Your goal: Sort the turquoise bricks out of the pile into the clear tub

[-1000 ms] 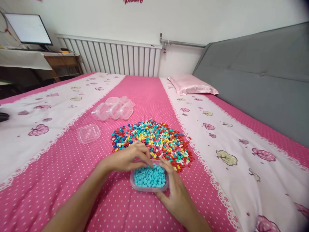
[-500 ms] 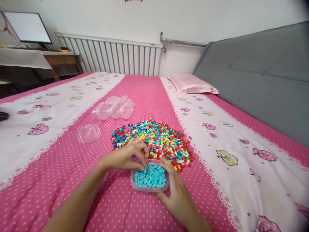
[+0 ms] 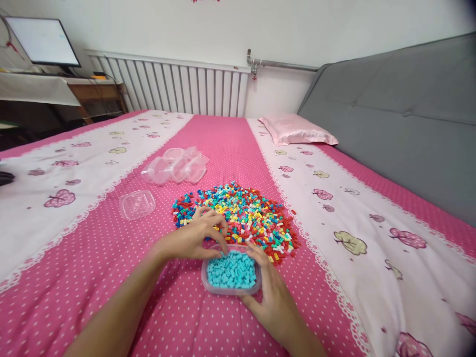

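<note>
A small clear plastic container [image 3: 206, 283] filled with turquoise toy bricks [image 3: 232, 270] rests on the pink bedspread. My right hand [image 3: 268, 285] grips its right side, thumb at the near edge and fingers at the far edge. My left hand [image 3: 204, 235] hovers at the container's far left rim. Its thumb and index fingertip are pinched close together above the bricks; whether a brick sits between them is too small to tell. Just beyond lies a broad heap of mixed-colour toy bricks [image 3: 249, 210], partly hidden by my left hand.
A clear lid [image 3: 137, 205] lies flat to the left of the heap. Several clear plastic containers [image 3: 176, 167] are grouped farther back. A pink pillow [image 3: 297, 130] lies at the back right, near the grey headboard [image 3: 401, 109]. Behind the bed stands a white radiator [image 3: 174, 84].
My left hand has lifted slightly, its fingertips drawing back from the bricks toward the container's far rim. My right hand and the container stay in place.
</note>
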The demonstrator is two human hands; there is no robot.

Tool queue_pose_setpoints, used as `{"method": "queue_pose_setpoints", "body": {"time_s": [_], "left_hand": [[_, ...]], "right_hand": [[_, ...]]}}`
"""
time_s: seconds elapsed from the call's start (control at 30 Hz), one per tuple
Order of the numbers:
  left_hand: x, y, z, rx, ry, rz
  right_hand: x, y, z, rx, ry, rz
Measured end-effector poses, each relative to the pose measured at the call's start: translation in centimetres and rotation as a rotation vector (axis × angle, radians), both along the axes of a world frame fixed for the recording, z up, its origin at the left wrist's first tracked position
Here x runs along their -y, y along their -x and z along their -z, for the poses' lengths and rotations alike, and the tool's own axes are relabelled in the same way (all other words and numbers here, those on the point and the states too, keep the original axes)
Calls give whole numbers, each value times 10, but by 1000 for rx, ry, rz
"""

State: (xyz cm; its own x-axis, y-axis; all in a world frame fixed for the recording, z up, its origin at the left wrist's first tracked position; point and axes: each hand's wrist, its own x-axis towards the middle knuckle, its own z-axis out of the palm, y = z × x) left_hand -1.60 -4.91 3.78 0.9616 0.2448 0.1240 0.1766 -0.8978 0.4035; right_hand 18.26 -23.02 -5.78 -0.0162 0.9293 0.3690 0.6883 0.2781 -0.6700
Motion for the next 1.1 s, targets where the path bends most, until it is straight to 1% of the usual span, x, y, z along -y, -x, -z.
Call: {"method": "queue_pose_setpoints", "body": {"time_s": [0.13, 0.27, 0.43, 0.53, 0.6, 0.63, 0.67, 0.73, 0.77, 0.83, 0.9, 1.0, 1.1], "left_hand": [[-2, 0, 2, 22, 16, -12], [-4, 1, 4, 3, 21, 21], [-5, 4, 1, 7, 20, 38], [-7, 6, 0, 35, 36, -1], [-13, 8, 1, 56, 9, -96], [-17, 8, 4, 75, -26, -200], [-21, 9, 7, 99, -70, -333], [-32, 11, 16, 156, -163, -693], [-37, 13, 21, 170, -190, -815], [-45, 15, 30, 171, -224, -955], [-50, 15, 39, 151, -250, -999], [-54, 9, 47, 115, -286, -981], [-61, -2, 52, 91, -313, -974]], "right_hand": [[1, 0, 0, 3, -11, 10], [-1, -1, 1, 11, -33, 6], [-1, -1, 3, 17, -30, 17], [-1, 0, 3, 14, -18, 13], [0, 0, 2, 13, -15, 9], [0, 0, 2, 13, -14, 9], [0, 0, 2, 14, -13, 13], [0, 0, 1, 15, -12, 19], [1, 0, 1, 17, -11, 22], [1, 0, 1, 19, -13, 22], [1, 0, 1, 20, -16, 24], [0, 0, 2, 21, -21, 28], [-1, 1, 2, 23, -35, 30]]}}
